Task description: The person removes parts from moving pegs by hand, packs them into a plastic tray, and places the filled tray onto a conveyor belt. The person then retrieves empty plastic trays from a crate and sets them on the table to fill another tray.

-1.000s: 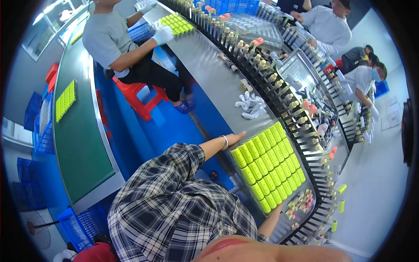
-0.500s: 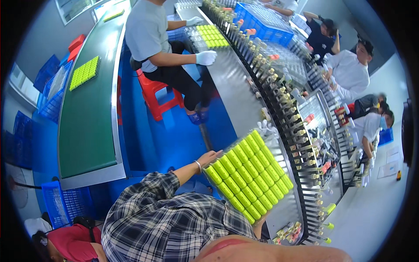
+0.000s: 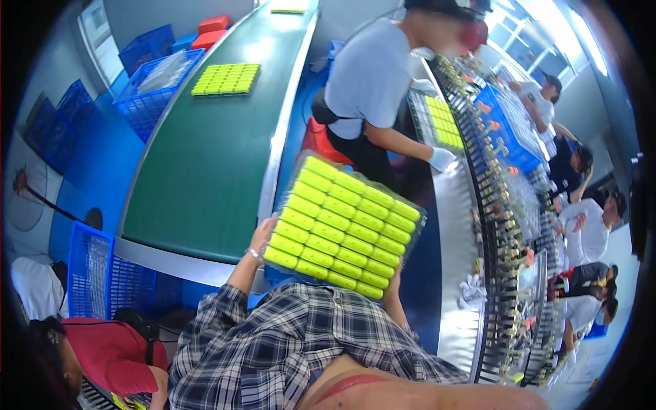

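Observation:
I carry a clear plastic tray (image 3: 422, 217) filled with rows of bright yellow-green oblong pieces (image 3: 342, 229) in front of my body, tilted and held off any surface. My left hand (image 3: 262, 236) grips its left edge, with the fingers partly under it. At the lower right edge, my right hand (image 3: 394, 281) has hold of the tray too; most of its fingers are hidden beneath. The tray lies between the green conveyor belt (image 3: 205, 167) on the left and the metal bench (image 3: 459, 239) on the right.
A similar filled tray (image 3: 225, 79) rests on the belt. A gloved co-worker (image 3: 369, 82) sits ahead beside the bench, along which runs a line of upright holders (image 3: 488, 225). Blue crates (image 3: 89, 273) stand at left, near a person in red (image 3: 113, 355). A white glove (image 3: 471, 292) lies on the bench.
My view and body have turned left, away from the bench and toward the conveyor. The tray has come along in both hands and now overlaps the gap beside the belt.

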